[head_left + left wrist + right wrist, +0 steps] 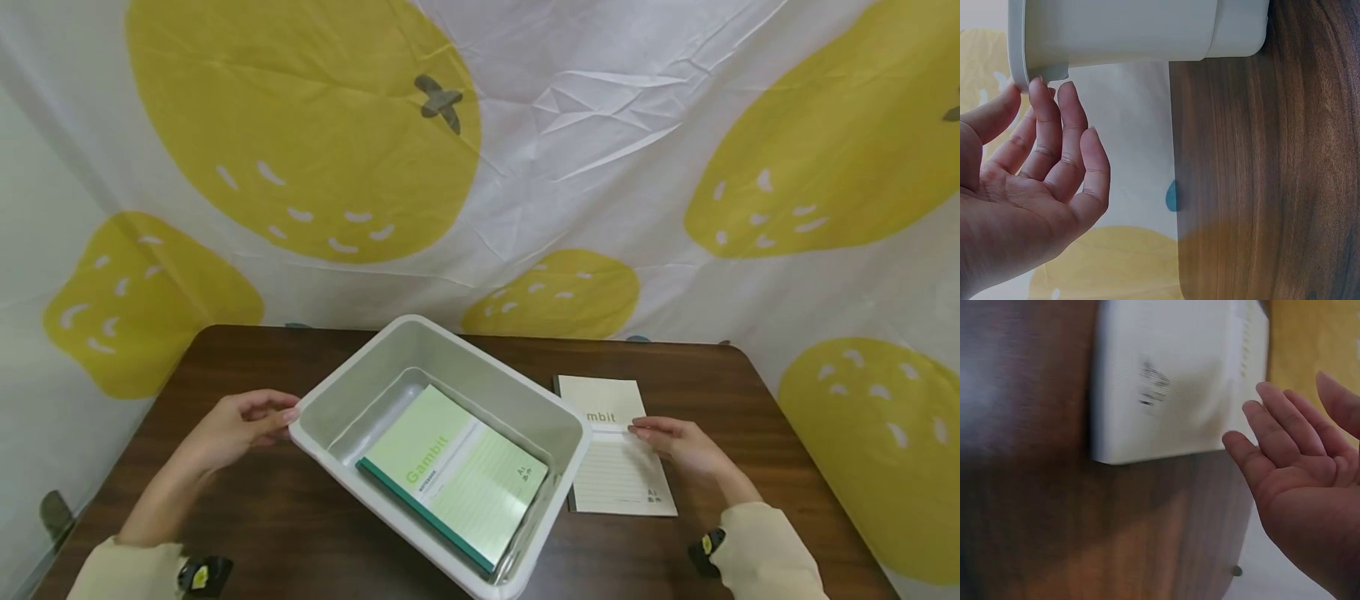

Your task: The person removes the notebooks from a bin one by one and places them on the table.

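A pale grey plastic basin [405, 350] stands at an angle on the table. Inside it lies a light green notebook [457, 475] with a dark green spine and "Gambit" on the cover. My left hand [232, 429] pinches the basin's left corner rim between thumb and fingers, as the left wrist view shows from beneath the rim [1017, 50]. To the right, a cream notebook [615, 475] lies on the table, partly behind the basin's edge. Over its right side hovers my right hand [686, 450], fingers loosely extended and holding nothing; in the right wrist view the fingertips [1235, 440] overlap the notebook's edge.
The dark brown wooden table [300, 517] has rounded far corners. Close behind and along both sides hangs a white cloth [585, 183] printed with yellow fruit. A black band sits on each wrist.
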A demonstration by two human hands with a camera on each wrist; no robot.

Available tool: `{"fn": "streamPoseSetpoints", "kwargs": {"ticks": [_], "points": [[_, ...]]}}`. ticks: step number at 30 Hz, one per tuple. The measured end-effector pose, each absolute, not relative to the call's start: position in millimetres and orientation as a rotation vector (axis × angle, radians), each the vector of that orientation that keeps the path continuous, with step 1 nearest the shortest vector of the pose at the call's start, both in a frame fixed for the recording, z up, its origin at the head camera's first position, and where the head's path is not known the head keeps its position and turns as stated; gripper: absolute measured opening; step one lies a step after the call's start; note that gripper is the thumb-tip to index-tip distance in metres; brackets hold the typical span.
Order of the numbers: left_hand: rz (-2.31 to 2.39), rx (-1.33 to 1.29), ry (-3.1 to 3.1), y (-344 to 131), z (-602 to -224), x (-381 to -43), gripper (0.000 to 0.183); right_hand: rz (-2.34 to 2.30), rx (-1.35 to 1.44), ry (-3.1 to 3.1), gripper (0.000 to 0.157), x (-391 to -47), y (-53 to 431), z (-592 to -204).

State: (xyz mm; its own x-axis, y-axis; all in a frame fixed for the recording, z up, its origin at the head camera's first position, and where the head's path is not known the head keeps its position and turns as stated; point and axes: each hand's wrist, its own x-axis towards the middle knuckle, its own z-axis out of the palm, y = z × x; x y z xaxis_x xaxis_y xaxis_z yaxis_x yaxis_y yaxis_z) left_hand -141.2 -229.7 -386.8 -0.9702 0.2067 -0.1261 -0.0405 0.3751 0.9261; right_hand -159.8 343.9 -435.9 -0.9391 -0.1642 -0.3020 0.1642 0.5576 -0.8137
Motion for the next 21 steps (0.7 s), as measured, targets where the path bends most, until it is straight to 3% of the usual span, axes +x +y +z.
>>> {"fn": "streamPoseSetpoints", "kwargs": {"ticks": [9,21], "points": [[1.645,0.141,2.401,-230.3,-386.2,-141.8,0.045,-1.146,0.035,2.532,0.055,-157.6,332.0,-450.5],[1.663,0.166,2.378,-230.4,-387.7,-141.9,0.044,-1.261,0.033,2.499,0.058,-185.1,319.6,-452.1]]}}
